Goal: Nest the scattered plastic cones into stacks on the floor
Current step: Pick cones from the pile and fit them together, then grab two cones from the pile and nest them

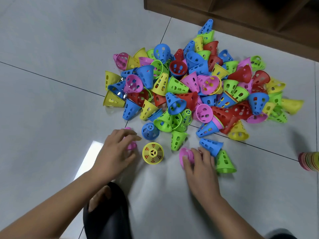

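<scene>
1. Slipper (107, 213) rests nearest, on the floor (43, 83).
2. Held apart, the left hand (117, 149) grips the left pink cone (132, 146) and the right hand (200, 168) grips the right pink cone (185, 155); the cone pile (189, 83) lies beyond them.
3. Risk: either hand swinging inward could topple the upright yellow cone (153, 153) between them.

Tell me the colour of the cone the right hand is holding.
Pink. The head view shows the cone gripped by the right hand.

Pink, blue, green, yellow, red perforated cones (189, 97)
</scene>
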Motion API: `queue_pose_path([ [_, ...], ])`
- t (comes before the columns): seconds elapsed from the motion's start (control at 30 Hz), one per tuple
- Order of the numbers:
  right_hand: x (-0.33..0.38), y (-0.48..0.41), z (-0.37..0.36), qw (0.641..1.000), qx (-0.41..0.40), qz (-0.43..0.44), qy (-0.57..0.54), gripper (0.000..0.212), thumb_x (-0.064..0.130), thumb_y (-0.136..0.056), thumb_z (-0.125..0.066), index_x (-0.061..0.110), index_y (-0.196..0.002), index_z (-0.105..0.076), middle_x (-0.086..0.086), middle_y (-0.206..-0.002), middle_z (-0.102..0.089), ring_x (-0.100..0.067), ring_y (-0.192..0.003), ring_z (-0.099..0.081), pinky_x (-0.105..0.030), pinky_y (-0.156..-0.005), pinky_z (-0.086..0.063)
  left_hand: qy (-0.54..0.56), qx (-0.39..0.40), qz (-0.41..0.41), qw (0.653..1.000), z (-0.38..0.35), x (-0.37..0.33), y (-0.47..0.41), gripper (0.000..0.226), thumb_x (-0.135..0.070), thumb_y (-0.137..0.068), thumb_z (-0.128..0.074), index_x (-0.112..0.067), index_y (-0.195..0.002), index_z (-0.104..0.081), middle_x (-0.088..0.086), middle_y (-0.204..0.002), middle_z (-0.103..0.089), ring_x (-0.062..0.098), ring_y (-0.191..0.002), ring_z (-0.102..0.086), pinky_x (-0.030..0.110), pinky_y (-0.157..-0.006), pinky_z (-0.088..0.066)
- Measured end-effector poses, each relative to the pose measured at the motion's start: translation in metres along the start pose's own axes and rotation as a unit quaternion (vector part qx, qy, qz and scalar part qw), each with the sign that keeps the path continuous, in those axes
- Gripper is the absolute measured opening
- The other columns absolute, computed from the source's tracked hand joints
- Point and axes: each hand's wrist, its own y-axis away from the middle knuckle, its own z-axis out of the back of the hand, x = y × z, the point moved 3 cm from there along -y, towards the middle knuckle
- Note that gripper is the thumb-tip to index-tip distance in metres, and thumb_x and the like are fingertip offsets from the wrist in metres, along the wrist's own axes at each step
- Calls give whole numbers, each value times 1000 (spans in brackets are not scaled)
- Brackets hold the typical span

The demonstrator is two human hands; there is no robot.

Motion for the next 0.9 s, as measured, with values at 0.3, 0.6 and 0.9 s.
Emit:
queue_pose_path([
  [0.3,13,21,-31,995,85,22,-54,36,27,-95,-68,25,-128,-56,6,-152,-33,-21,-137,-44,-39,-110,-48,-13,2,194,981,-9,30,-4,41,-59,-101,-60,-36,-135,-66,-3,-134,-55,25,-114,-63,45,-92,-56],
  [0.6,-2,34,-25,986,138,-90,24,83,46,-88,-64,23,-160,-29,-2,-142,-44,-26,-128,-55,-37,-102,-48,-2,75,302,950,-11,27,14,81,-49,-81,-75,-43,-152,-35,1,-130,-61,28,-108,-65,37,-80,-51],
  [0.9,42,-1,25,948,38,-79,-307,65,40,-83,-80,45,-141,-51,24,-135,-59,-9,-123,-62,-41,-100,-59,119,-52,259,957,20,-7,1,62,-28,-83,-83,-40,-137,-56,-13,-125,-60,4,-104,-62,31,-83,-56],
])
